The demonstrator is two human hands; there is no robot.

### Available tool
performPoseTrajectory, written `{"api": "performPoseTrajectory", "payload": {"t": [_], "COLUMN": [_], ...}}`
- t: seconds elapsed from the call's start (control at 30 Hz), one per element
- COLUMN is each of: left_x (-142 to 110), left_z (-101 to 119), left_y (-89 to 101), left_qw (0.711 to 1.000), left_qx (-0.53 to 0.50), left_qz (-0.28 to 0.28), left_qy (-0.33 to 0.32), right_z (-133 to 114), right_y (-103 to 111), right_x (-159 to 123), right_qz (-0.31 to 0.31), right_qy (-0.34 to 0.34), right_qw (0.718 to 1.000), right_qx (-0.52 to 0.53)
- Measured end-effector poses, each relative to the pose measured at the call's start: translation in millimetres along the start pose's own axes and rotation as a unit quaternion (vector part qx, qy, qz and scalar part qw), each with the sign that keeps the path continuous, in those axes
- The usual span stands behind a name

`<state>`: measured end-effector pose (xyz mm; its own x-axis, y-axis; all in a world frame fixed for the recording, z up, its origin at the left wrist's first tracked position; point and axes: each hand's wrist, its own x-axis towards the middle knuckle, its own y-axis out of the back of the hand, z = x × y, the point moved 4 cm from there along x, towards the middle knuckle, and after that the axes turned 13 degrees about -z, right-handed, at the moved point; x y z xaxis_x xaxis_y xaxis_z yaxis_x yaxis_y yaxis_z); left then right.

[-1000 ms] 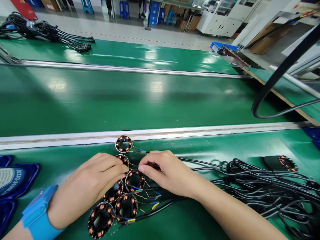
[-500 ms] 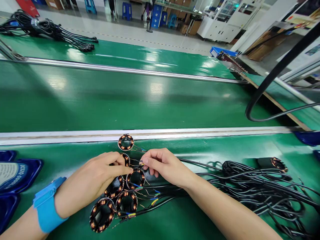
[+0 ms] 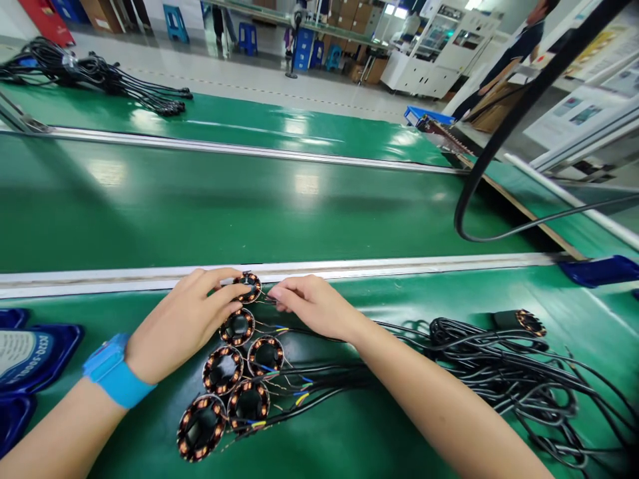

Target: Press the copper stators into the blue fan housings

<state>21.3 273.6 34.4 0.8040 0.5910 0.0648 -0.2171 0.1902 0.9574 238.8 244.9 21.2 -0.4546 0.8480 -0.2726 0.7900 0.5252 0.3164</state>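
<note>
Two Hands at the Topmost of Six Copper-Wound Rings

Six copper-wound rings stand close together on the green desk (image 3: pixel 379 439), with a seventh wound piece (image 3: pixel 509 320) lying on its side well apart at the right. The topmost ring (image 3: pixel 256 287) is near the pale strip (image 3: pixel 379 265) along the desk's far edge. The left hand (image 3: pixel 182 326) has its fingers on that ring, slightly parted; whether they squeeze it, I cannot tell. The right hand (image 3: pixel 312 306) pinches the thin wires (image 3: pixel 265 297) just beside the same ring, thumb against fingertips.

Below the topmost are five more: one ring (image 3: pixel 237 326) just beneath, then a pair side by side, then two lowest, one of them (image 3: pixel 202 428) nearest the wearer.

One tangled heap of black cables (image 3: pixel 449 327) spreads to the right. One blue band (image 3: pixel 120 372) circles the left wrist. At the left edge show three dark blue pieces (image 3: pixel 62 346), all cut off by the border. One bundle of dark cords (image 3: pixel 94 74) lies far off at upper left, and one person (image 3: pixel 514 53) is in the background.
</note>
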Motion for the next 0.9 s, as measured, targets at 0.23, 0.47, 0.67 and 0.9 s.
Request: {"api": "performPoseTrajectory", "payload": {"t": [0.23, 0.47, 0.67, 0.9], "left_x": [6.7, 6.6, 7.6, 5.8], "left_z": [-5.4, -7.2, -7.5, -7.2], "left_y": [-6.5, -11.2, -11.7, -8.0], "left_qw": [0.999, 0.999, 0.998, 0.997], "left_qx": [0.012, -0.019, -0.039, -0.009], "left_qz": [-0.043, -0.043, -0.054, -0.059], "left_qy": [-0.007, 0.007, 0.013, 0.052], "right_z": [22.5, 23.4, 22.7, 36.8], "right_y": [-15.7, -17.3, -16.9, -23.0], "right_x": [17.1, 20.2, 21.9, 21.4], "right_qz": [0.015, 0.043, 0.081, 0.101], "right_qy": [-0.019, 0.026, 0.052, 0.025], "right_qw": [0.967, 0.975, 0.976, 0.964], "right_qx": [0.254, 0.216, 0.195, 0.244]}}
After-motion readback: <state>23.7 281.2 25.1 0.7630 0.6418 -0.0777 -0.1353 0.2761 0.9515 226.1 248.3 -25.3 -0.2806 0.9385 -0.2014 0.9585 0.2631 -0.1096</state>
